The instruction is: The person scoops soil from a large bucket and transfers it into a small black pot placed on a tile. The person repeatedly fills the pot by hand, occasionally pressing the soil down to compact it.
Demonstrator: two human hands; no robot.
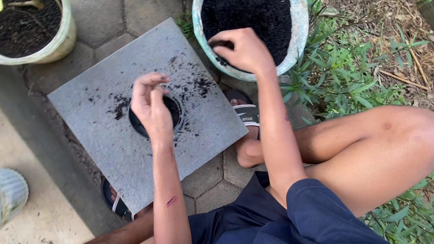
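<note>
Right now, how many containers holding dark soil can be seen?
4: a pale bucket top left, a green-rimmed bucket top centre, a white pot at left, a small black pot on the slab. Cropped ones along the top edge may hold more.

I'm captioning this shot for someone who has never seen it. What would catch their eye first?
The big pale-green bucket brimming with black soil, upper middle, where the right hand digs in at its near edge. Next, the grey square slab at centre, sprinkled with soil, where the left hand hovers over a small black pot.
</note>
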